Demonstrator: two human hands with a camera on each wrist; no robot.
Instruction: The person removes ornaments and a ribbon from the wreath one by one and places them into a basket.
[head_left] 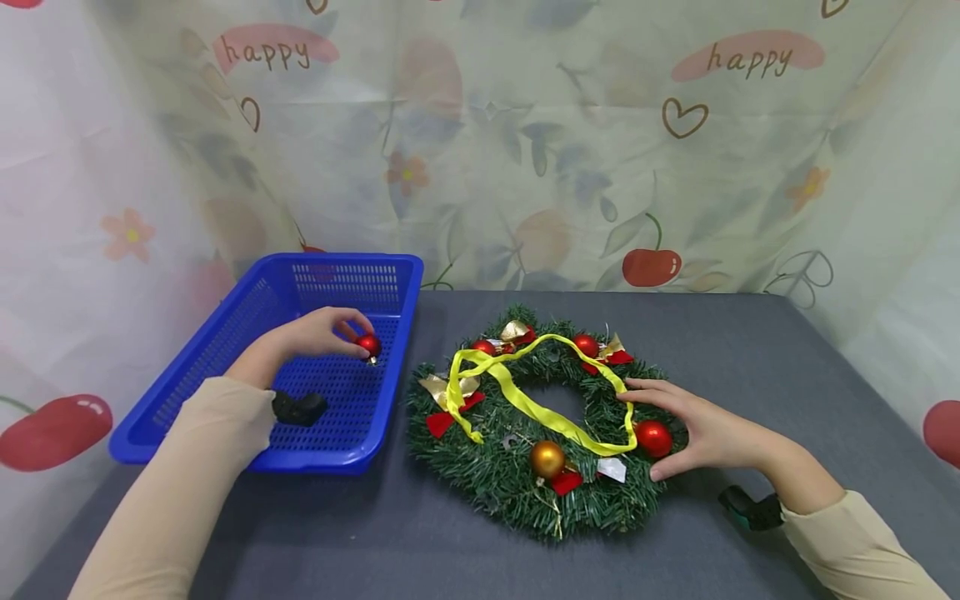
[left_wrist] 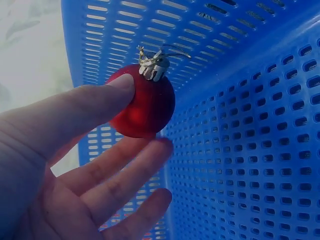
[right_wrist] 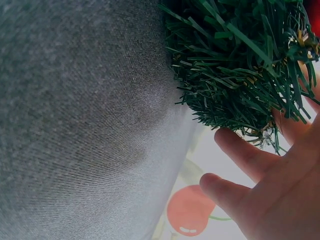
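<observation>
Red bauble (head_left: 367, 344) sits pinched in the left hand (head_left: 321, 333).

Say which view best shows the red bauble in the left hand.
The left wrist view: the red bauble appears large, its silver cap visible. The head view shows it small, held by the left hand; the right wrist view does not show it.

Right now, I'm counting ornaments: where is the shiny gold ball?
In the head view, the shiny gold ball sits on the near side of the round green wreath, below the long yellow ribbon.
</observation>
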